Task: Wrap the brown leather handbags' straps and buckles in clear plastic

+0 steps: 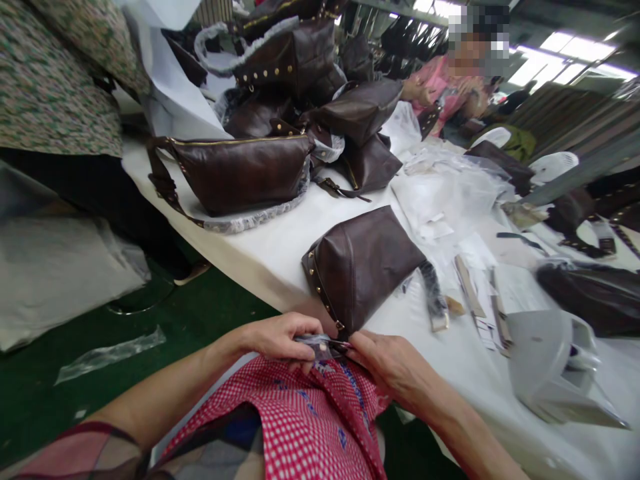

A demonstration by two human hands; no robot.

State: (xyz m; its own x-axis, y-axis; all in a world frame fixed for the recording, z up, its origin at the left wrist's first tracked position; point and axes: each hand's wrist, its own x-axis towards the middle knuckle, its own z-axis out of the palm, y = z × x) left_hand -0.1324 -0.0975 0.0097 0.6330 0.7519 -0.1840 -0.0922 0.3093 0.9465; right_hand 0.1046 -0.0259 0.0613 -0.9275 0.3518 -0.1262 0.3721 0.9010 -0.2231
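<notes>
A dark brown leather bag [370,260] with gold studs along its edge lies on the white table just beyond my hands. My left hand [287,340] is closed on a strap wrapped in clear plastic [320,343], held close to my red checked apron. Its fingers curl round the wrapped part. My right hand [383,357] is closed beside it, at the bag's near corner. A thin, dark, shiny piece shows at its fingertips, too small and covered to name. Another plastic-wrapped strap [434,293] trails from the bag's right side.
Several brown leather bags [240,173] are heaped at the back of the white table [250,257]. Plastic sheets [445,180] lie to the right, near a grey-white plastic holder [550,367]. One person stands at the left; another [445,87] handles something across the table.
</notes>
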